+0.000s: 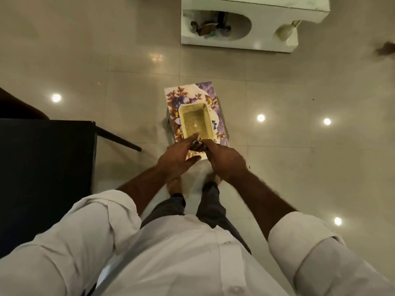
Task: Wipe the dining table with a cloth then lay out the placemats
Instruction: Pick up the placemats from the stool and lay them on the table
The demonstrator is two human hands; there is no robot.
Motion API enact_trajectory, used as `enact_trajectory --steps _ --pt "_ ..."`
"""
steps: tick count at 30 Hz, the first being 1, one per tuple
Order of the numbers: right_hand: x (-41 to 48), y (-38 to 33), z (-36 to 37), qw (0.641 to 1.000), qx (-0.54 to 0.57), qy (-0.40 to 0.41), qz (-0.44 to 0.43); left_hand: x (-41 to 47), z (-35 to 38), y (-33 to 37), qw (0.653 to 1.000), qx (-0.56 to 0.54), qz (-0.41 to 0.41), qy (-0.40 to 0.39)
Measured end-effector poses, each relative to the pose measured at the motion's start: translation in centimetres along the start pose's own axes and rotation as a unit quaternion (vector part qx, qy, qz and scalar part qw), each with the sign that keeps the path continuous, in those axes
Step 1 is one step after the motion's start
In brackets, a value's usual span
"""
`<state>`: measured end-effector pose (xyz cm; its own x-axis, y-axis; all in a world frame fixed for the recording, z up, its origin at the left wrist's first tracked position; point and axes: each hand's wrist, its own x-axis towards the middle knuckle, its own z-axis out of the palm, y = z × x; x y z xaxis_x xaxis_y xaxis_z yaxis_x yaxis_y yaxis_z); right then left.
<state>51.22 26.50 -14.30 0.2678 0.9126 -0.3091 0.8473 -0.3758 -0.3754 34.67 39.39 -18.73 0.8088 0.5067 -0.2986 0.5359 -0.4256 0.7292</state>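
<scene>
Glossy beige floor tiles [277,167] mirror round ceiling lights beneath a standing person in a white shirt [181,253]. Both hands hold a stack of floral placemats [188,95] by its near end, level above the floor. The left hand [177,157] lays its forefinger on the rim of a yellow basket [195,118] that sits on the stack, thumb across the mat. The right hand [226,161] curls over the near edge. The basket's mesh bottom looks bare apart from one pale spot. Something small and dark shows between the hands, unclear what. A dark table [42,167] stands at the left. A white cabinet [235,41] holds dim objects in an oval opening.
</scene>
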Motion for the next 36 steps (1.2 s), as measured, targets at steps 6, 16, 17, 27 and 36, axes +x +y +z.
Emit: enact_trajectory --steps 6,16,17,27,36 --pt "8.4 5.9 -2.8 0.985 0.154 -0.068 -0.026 6.4 0.7 -0.3 0.975 -0.162 -0.127 0.078" --pt "20.2 14.8 4.2 0.861 0.439 -0.113 0.228 15.5 7.9 -7.0 0.8 -0.386 -0.414 0.199" --pt "21.0 15.3 5.6 0.878 0.406 -0.101 0.232 16.3 8.4 -7.5 0.799 -0.373 -0.425 0.202" --pt "26.2 15.9 13.9 0.971 0.131 0.006 0.2 22.1 11.2 -12.9 0.886 0.07 -0.422 0.176" --pt "27.2 15.6 13.1 0.986 0.015 -0.02 0.166 21.3 10.2 -13.2 0.871 0.073 -0.394 0.286"
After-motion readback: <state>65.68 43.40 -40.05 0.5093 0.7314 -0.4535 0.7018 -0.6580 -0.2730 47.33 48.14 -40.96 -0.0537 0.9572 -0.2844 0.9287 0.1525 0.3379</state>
